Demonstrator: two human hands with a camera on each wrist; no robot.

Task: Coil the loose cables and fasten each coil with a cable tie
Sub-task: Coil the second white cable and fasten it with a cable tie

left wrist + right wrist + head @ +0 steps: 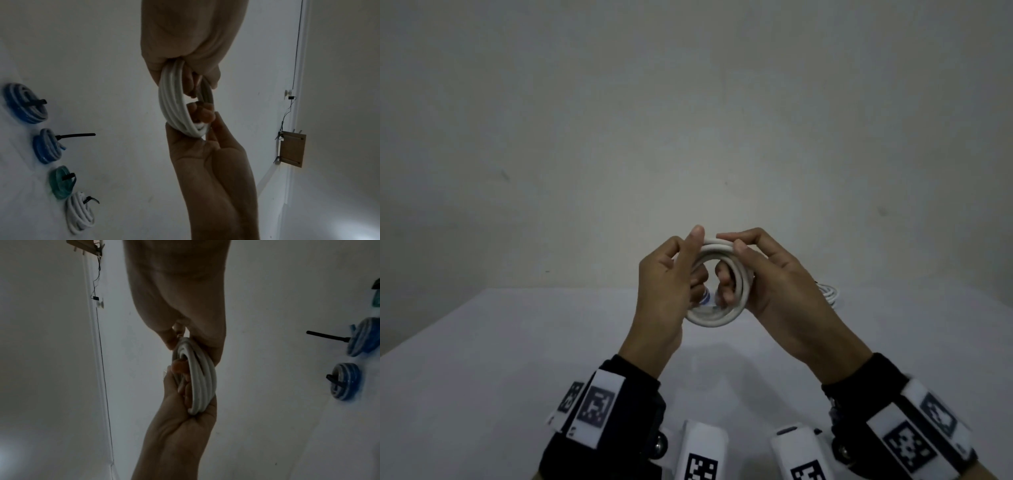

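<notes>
Wrist bands with printed markers (599,407) fill the lower head view; above them, the left hand (664,291) and right hand (770,284) both curl fingers around a white cable coil (717,317) held above the white table (482,377). Coil stands roughly upright, its opening facing the camera, both sides hidden by fingers. Four tied coils (26,104) lie well apart on the table; another white cable (830,291) shows partly behind the right hand.
</notes>
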